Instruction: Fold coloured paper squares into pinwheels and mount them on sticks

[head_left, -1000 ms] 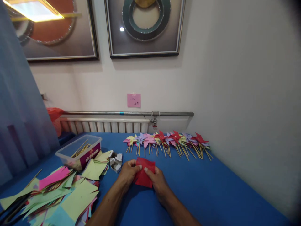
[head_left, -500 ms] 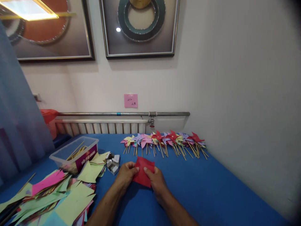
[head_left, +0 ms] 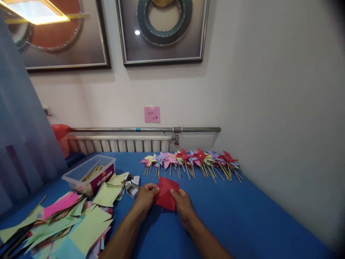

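Note:
A square of red paper (head_left: pixel 166 196) is held up in front of me, above the blue tabletop (head_left: pixel 231 216). Slits seem to run in from its corners. My left hand (head_left: pixel 146 197) pinches its left edge between thumb and fingers. On the right edge, my right hand (head_left: pixel 183 203) grips it with the thumb on the near face and the fingers behind, mostly hidden. Beyond the hands lies a row of finished paper pinwheels (head_left: pixel 185 158) on thin sticks. Just left of my left hand stands a small open white box (head_left: pixel 132 186), its contents too small to tell.
A clear plastic tub (head_left: pixel 88 174) with wooden sticks stands at left. Nearer lie piles of coloured paper (head_left: pixel 86 226) and, at the edge, dark-handled scissors (head_left: pixel 16 239). A pipe (head_left: pixel 121 130) and radiator (head_left: pixel 118 145) line the wall; a blue curtain (head_left: pixel 24 118) hangs left.
The red paper has been raised slightly and turned a little, and its face now shows flatter. Both thumbs have moved apart toward its edges. The camera view shifted slightly.

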The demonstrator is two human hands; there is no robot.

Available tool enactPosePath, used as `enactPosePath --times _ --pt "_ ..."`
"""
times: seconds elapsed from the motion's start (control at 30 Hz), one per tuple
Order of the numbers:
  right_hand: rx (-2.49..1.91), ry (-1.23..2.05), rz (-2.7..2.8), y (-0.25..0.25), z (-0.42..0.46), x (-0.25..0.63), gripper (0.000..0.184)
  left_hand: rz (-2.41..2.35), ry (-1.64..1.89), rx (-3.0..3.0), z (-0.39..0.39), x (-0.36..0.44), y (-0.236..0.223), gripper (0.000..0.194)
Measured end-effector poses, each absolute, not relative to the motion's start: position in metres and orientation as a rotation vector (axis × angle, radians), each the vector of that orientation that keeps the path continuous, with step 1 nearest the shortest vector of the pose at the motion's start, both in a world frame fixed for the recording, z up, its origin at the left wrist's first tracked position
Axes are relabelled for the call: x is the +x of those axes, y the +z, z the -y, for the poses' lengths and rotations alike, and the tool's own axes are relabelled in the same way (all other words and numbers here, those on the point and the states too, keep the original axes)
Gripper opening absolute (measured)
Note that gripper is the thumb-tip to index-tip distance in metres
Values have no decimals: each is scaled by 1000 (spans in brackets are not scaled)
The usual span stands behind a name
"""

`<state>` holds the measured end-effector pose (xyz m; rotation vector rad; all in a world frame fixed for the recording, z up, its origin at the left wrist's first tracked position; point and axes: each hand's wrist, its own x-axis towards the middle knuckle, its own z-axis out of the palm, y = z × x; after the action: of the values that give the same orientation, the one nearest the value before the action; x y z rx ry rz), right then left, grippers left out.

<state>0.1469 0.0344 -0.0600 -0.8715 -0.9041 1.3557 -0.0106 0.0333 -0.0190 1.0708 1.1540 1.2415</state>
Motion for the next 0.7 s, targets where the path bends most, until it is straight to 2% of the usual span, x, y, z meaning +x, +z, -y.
enactPosePath --times 0.33,0.7 --pt "-798 1474 869 -39 -17 146 37 -1138 1220 1052 -29 -10 -11 37" --pt "-772 1522 855 -37 -14 146 44 -1118 1304 1000 -30 -10 -6 39"
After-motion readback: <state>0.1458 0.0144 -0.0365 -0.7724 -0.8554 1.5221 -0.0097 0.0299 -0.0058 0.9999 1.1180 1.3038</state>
